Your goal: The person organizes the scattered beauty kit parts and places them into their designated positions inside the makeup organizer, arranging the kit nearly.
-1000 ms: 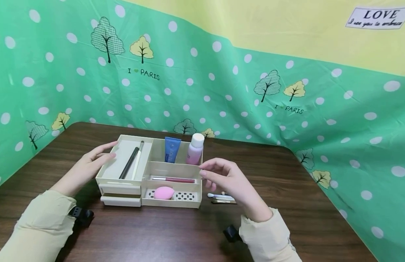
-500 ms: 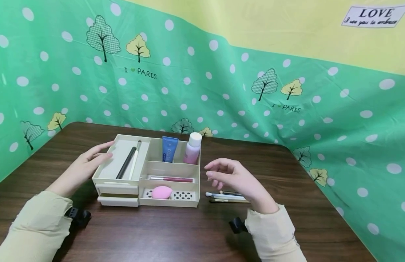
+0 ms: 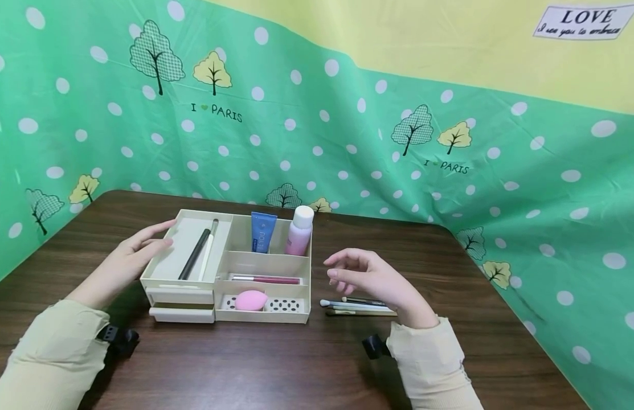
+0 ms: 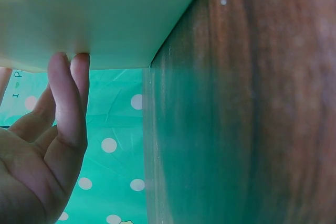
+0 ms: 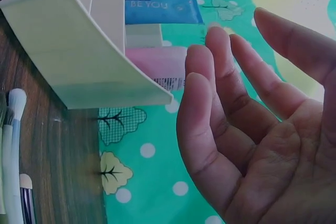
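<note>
A cream desktop organizer (image 3: pixel 183 285) with several compartments stands on the table. My left hand (image 3: pixel 127 257) touches its left side; in the left wrist view the fingertips (image 4: pixel 81 60) rest against the wall, fingers fairly straight. My right hand (image 3: pixel 370 276) hovers to the right of the organizer, holding nothing, its fingers loosely bent. Beneath it several makeup brushes (image 3: pixel 355 307) lie on the table. Inside the organizer are a black pencil-like stick (image 3: pixel 195 254), a white-handled brush (image 3: pixel 209 253), a blue tube (image 3: pixel 262 232), a pink bottle (image 3: pixel 298 233), a lip gloss tube (image 3: pixel 268 279) and a pink makeup sponge (image 3: pixel 250 300).
The dark wooden table (image 3: pixel 234 364) runs back to a green polka-dot curtain (image 3: pixel 245 148). A low drawer front (image 3: pixel 181 315) shows at the organizer's lower left. Black wrist cameras sit below both sleeves.
My right hand has drawn away from the organizer's right edge toward the right, uncovering more of the brushes. The left hand stays at the organizer's side. The head view has shifted slightly.
</note>
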Tool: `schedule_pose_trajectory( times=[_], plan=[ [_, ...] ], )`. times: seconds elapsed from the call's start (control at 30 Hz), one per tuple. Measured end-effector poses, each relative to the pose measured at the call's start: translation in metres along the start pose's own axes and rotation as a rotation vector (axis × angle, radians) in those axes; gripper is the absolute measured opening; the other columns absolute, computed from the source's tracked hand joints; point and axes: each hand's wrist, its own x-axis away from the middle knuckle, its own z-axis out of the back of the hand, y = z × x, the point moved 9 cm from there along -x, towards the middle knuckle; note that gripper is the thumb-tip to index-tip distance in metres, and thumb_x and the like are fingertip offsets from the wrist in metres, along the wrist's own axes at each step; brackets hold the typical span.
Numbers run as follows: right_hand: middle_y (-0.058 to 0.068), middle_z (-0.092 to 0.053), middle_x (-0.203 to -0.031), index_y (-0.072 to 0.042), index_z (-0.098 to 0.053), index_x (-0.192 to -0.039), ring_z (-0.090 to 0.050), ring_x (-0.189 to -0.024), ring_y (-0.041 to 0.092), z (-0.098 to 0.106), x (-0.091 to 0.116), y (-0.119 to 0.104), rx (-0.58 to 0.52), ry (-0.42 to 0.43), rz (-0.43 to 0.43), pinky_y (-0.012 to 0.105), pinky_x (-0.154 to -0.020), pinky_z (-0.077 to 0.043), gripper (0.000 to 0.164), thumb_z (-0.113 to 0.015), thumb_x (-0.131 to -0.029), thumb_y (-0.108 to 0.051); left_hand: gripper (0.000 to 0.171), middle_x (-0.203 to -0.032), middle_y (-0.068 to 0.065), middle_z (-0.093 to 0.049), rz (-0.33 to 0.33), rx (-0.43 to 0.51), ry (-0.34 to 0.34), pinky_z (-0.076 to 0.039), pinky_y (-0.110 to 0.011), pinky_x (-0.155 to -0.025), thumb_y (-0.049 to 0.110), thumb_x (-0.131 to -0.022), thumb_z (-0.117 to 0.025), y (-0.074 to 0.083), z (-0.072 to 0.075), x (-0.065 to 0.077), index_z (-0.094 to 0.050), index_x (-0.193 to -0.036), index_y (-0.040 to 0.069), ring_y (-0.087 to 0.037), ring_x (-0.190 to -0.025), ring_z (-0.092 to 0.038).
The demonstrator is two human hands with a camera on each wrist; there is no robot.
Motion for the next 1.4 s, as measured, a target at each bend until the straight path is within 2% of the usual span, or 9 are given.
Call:
schedule_pose_trajectory(
  times=[0.2, 0.4, 0.63, 0.87, 0.97, 1.03, 1.23, 1.27, 1.4],
  plan=[
    [0.01, -0.066, -0.091, 0.003, -0.061, -0.122, -0.065, -0.077, 0.019, -0.003, -0.002, 0.008, 0.013, -0.039, -0.02, 0.034, -0.074, -0.058, 0.031, -0.064, -0.096, -0.015, 0.062, -0.158, -0.019, -0.029, -0.01, 0.008, 0.004, -0.042, -0.012, -0.081, 0.044, -0.105, -0.045, 0.002, 0.0, 0.0, -0.025, -0.159, 0.021, 0.007, -0.111, -0.043],
    [0.021, -0.066, -0.093, 0.002, -0.061, -0.122, -0.066, -0.078, 0.02, -0.006, -0.003, 0.009, 0.033, -0.058, -0.02, 0.037, -0.075, -0.058, 0.031, -0.063, -0.097, -0.016, 0.062, -0.153, -0.02, -0.036, -0.01, 0.011, 0.003, -0.044, -0.013, -0.08, 0.043, -0.105, -0.045, 0.0, 0.0, 0.0, -0.025, -0.159, 0.021, 0.01, -0.105, -0.046],
    [0.022, -0.067, -0.094, 0.001, -0.061, -0.122, -0.066, -0.081, 0.026, -0.01, -0.005, 0.013, 0.038, -0.074, -0.028, 0.034, -0.072, -0.057, 0.03, -0.063, -0.097, -0.016, 0.062, -0.16, -0.018, -0.027, 0.003, -0.003, -0.002, -0.041, -0.011, -0.081, 0.045, -0.104, -0.045, -0.001, 0.0, 0.001, -0.024, -0.159, 0.024, 0.002, -0.117, -0.04],
    [0.018, -0.068, -0.092, 0.003, -0.06, -0.124, -0.065, -0.08, 0.022, -0.014, -0.007, 0.016, 0.048, -0.089, -0.035, 0.039, -0.075, -0.057, 0.034, -0.064, -0.097, -0.017, 0.062, -0.16, -0.019, -0.027, 0.007, 0.0, -0.002, -0.042, -0.012, -0.081, 0.046, -0.104, -0.044, -0.001, 0.0, 0.0, -0.024, -0.159, 0.024, -0.002, -0.117, -0.042],
    [0.014, -0.069, -0.091, 0.006, -0.059, -0.125, -0.065, -0.08, 0.022, -0.016, -0.008, 0.018, 0.04, -0.094, -0.041, 0.037, -0.075, -0.057, 0.036, -0.064, -0.097, -0.017, 0.062, -0.16, -0.018, -0.026, 0.012, -0.001, -0.001, -0.042, -0.012, -0.081, 0.047, -0.104, -0.044, -0.001, 0.0, 0.001, -0.024, -0.159, 0.025, -0.003, -0.119, -0.042],
    [0.016, -0.069, -0.091, 0.007, -0.058, -0.125, -0.064, -0.079, 0.021, -0.018, -0.008, 0.019, 0.028, -0.097, -0.045, 0.034, -0.073, -0.057, 0.037, -0.064, -0.097, -0.017, 0.062, -0.16, -0.018, -0.027, 0.01, 0.0, 0.002, -0.041, -0.013, -0.082, 0.047, -0.104, -0.045, -0.001, 0.0, 0.001, -0.025, -0.159, 0.024, -0.006, -0.122, -0.042],
    [0.015, -0.068, -0.088, 0.008, -0.058, -0.125, -0.062, -0.076, 0.02, -0.023, -0.009, 0.02, 0.006, -0.112, -0.055, 0.026, -0.07, -0.054, 0.038, -0.065, -0.096, -0.016, 0.061, -0.15, -0.021, -0.04, -0.019, 0.031, 0.01, -0.045, -0.015, -0.08, 0.042, -0.105, -0.044, 0.0, -0.001, 0.001, -0.025, -0.159, 0.019, 0.005, -0.106, -0.052],
    [0.013, -0.068, -0.088, 0.008, -0.058, -0.125, -0.062, -0.076, 0.02, -0.024, -0.009, 0.02, 0.009, -0.115, -0.056, 0.026, -0.069, -0.054, 0.038, -0.065, -0.096, -0.016, 0.061, -0.148, -0.022, -0.041, -0.023, 0.032, 0.011, -0.045, -0.014, -0.079, 0.041, -0.105, -0.044, 0.0, -0.001, 0.001, -0.025, -0.159, 0.019, 0.011, -0.101, -0.05],
    [0.015, -0.067, -0.087, 0.007, -0.059, -0.125, -0.062, -0.075, 0.019, -0.027, -0.011, 0.021, 0.02, -0.12, -0.058, 0.026, -0.069, -0.055, 0.038, -0.066, -0.096, -0.016, 0.061, -0.148, -0.022, -0.041, -0.02, 0.017, 0.01, -0.044, -0.013, -0.079, 0.042, -0.105, -0.044, 0.0, 0.0, 0.001, -0.025, -0.159, 0.02, 0.011, -0.102, -0.048]
  ],
)
